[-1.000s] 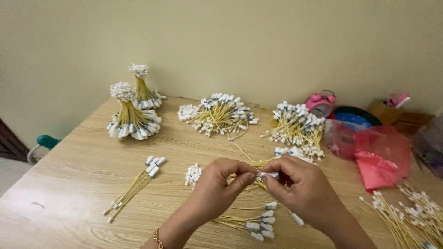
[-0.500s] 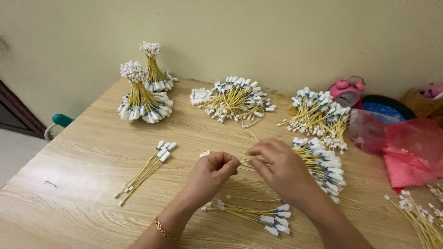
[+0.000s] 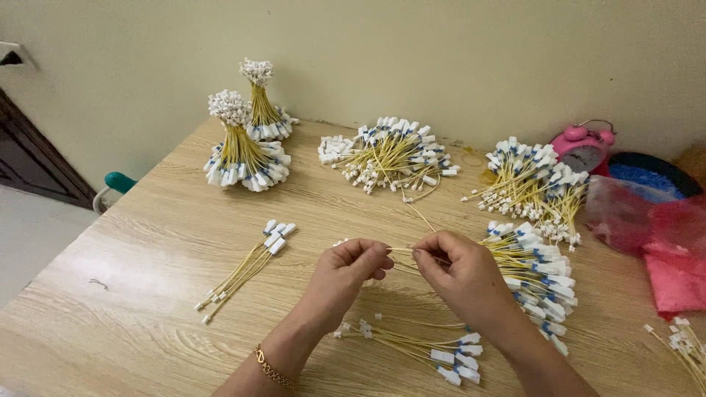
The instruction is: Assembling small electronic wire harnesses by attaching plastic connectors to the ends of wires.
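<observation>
Pinching one thin yellow cable (image 3: 401,251) between thumb and fingertips (image 3: 382,259), left hand (image 3: 346,276); gripping the same cable just to the right, right hand (image 3: 460,276), fingers curled tight around it. Held just above the table (image 3: 147,294), near the middle. Best handled with a light pinch close to the ends, keeping the strand taut and straight, no kinking, no snagging on the piles nearby.

Slim, yellow, flexible; white plugs on the ends, judging by the others lying about.

Far left: two upright bundles (image 3: 243,143), tied, white tips fanned at top and bottom. Near left: small loose bunch (image 3: 243,270), flat on the wood. Far middle: heap (image 3: 390,154) spread like a fan. Near middle, under the wrists: another short bunch (image 3: 419,345). Right: bigger piles (image 3: 537,257) touching the right hand's side. Far right: pink clock (image 3: 585,147), red bag (image 3: 662,242).
</observation>
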